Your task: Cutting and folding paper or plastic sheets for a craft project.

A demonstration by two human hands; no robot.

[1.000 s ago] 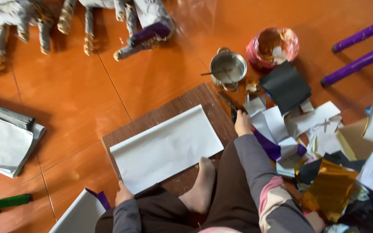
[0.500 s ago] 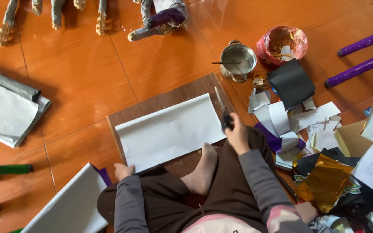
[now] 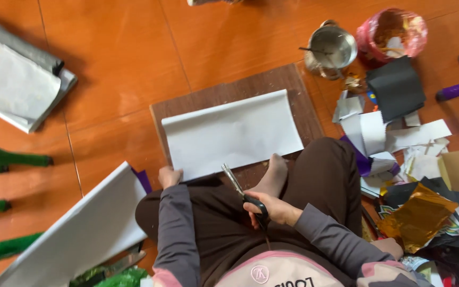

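I note right hand [image 3: 272, 208] gripping black-handled scissors [image 3: 243, 191], left hand [image 3: 169, 176] pinching white sheet [image 3: 232, 134] corner, on brown board [image 3: 229, 95]

Matt white paper [image 3: 232, 133], metal-bladed scissors [image 3: 243, 195]

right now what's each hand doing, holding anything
Left hand: closed on the near left corner of the white paper sheet.
Right hand: closed on the black-handled metal scissors.

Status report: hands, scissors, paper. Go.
Right hand shut on scissors, blades closed. Left hand pinning white paper sheet on brown board. Bare foot at sheet's near edge.
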